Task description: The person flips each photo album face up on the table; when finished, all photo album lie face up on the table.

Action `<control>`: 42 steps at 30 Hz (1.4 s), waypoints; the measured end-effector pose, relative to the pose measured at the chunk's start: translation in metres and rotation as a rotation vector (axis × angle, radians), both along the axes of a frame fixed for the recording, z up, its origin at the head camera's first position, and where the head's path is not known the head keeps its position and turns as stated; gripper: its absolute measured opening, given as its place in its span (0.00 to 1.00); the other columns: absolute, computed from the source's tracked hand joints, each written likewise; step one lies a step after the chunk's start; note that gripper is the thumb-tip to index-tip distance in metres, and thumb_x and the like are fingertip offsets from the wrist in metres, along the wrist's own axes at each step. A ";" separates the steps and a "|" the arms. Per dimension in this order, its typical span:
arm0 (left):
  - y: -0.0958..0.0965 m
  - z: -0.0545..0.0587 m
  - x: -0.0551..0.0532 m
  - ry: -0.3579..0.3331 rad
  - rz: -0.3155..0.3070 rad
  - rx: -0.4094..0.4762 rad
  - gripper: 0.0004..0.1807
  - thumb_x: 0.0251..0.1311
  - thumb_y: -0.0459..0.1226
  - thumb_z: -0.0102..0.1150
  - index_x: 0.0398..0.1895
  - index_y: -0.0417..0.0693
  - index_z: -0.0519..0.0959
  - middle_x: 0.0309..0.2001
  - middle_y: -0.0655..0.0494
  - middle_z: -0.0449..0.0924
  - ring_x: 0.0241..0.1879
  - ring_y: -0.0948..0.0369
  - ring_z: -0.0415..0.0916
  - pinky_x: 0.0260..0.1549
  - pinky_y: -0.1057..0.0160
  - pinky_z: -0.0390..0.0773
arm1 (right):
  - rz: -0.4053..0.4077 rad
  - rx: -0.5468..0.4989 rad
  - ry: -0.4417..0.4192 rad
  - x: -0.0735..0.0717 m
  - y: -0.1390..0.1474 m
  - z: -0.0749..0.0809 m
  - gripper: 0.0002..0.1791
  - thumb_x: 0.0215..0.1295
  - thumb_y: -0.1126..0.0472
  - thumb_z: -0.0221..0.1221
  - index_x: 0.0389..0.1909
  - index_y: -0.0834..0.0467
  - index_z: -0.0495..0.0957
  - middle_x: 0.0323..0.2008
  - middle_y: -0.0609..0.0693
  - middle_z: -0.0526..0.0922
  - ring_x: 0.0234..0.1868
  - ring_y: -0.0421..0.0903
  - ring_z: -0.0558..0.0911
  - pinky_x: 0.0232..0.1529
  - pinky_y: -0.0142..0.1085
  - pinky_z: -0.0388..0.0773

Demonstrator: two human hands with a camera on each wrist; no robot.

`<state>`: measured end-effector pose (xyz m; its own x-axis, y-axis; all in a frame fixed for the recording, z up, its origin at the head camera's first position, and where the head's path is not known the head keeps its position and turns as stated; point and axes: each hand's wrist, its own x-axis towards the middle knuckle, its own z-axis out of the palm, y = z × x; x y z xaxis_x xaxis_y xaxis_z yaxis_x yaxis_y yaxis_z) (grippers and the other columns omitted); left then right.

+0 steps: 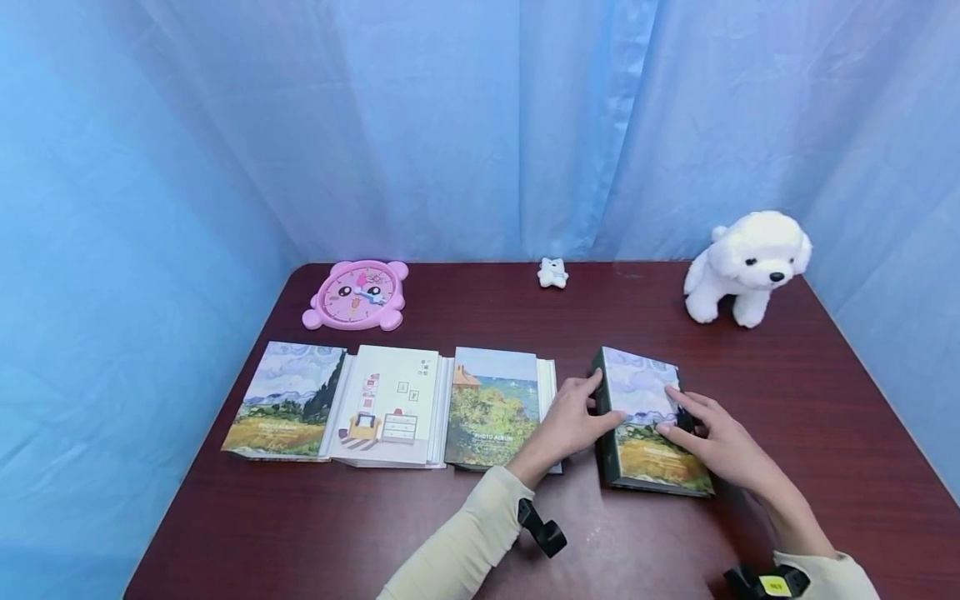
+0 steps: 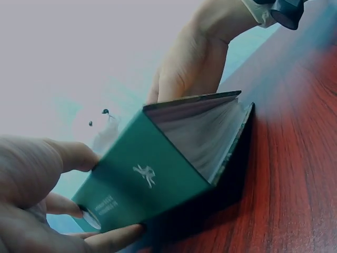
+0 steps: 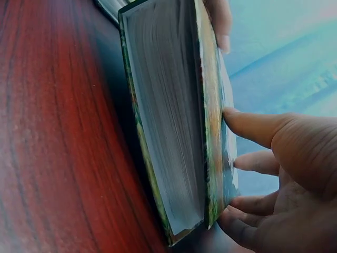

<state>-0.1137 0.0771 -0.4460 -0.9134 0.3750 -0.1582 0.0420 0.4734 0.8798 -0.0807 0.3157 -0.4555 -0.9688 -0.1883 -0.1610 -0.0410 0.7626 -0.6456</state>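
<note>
A thick photo album [image 1: 645, 425] with a painted landscape cover lies slightly angled at centre right. Its dark green spine [image 2: 142, 174] faces my left hand [image 1: 570, 417], which grips it with the thumb at the front cover's edge and fingers along the spine. In the left wrist view, a dark gap shows beneath the spine side. My right hand [image 1: 720, 442] rests its thumb and fingertips on the front cover near the opening edge. The right wrist view shows the page block [image 3: 163, 116] between the covers and straight fingers [image 3: 258, 161] touching the cover.
Left of my hands three albums lie in an overlapping row: a landscape one [image 1: 288, 396], a white one with furniture drawings [image 1: 397, 408] and a seaside one [image 1: 491, 408]. Behind are a pink clock [image 1: 356, 296], a small white figure [image 1: 552, 273] and a white plush dog [image 1: 750, 267].
</note>
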 end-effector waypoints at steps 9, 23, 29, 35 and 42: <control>0.000 -0.003 0.001 -0.008 0.002 -0.098 0.39 0.60 0.48 0.60 0.74 0.56 0.56 0.62 0.52 0.68 0.54 0.62 0.74 0.45 0.69 0.76 | -0.003 0.081 0.031 0.000 -0.005 0.000 0.41 0.65 0.41 0.56 0.73 0.56 0.55 0.66 0.76 0.54 0.64 0.76 0.56 0.52 0.72 0.60; -0.010 0.002 -0.001 -0.032 -0.033 -0.190 0.36 0.64 0.43 0.56 0.74 0.47 0.56 0.68 0.49 0.63 0.56 0.58 0.74 0.53 0.62 0.75 | -0.002 0.169 0.077 0.005 -0.016 0.001 0.40 0.64 0.41 0.57 0.72 0.56 0.59 0.65 0.75 0.57 0.62 0.76 0.57 0.51 0.72 0.60; -0.014 0.000 -0.002 -0.065 -0.013 -0.183 0.36 0.65 0.41 0.54 0.74 0.46 0.55 0.72 0.48 0.58 0.58 0.57 0.74 0.57 0.58 0.73 | -0.006 0.182 0.096 0.005 -0.020 0.000 0.40 0.63 0.41 0.58 0.71 0.56 0.60 0.65 0.74 0.58 0.62 0.74 0.57 0.52 0.70 0.60; -0.015 0.000 -0.003 -0.058 -0.004 -0.195 0.35 0.65 0.41 0.54 0.74 0.45 0.55 0.71 0.48 0.59 0.64 0.54 0.68 0.62 0.56 0.69 | -0.004 0.188 0.115 0.004 -0.020 -0.003 0.40 0.63 0.42 0.59 0.71 0.56 0.61 0.65 0.73 0.58 0.62 0.74 0.57 0.52 0.70 0.59; -0.016 0.000 -0.003 -0.066 0.017 -0.187 0.35 0.66 0.45 0.52 0.73 0.45 0.57 0.71 0.48 0.60 0.69 0.52 0.60 0.65 0.52 0.65 | 0.002 0.192 0.116 0.005 -0.022 -0.003 0.40 0.63 0.41 0.59 0.71 0.55 0.61 0.65 0.73 0.58 0.62 0.74 0.58 0.52 0.70 0.59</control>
<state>-0.1163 0.0608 -0.4457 -0.9046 0.3180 -0.2838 -0.0227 0.6289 0.7772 -0.0759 0.2941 -0.4590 -0.9826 -0.1670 -0.0815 -0.1082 0.8707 -0.4798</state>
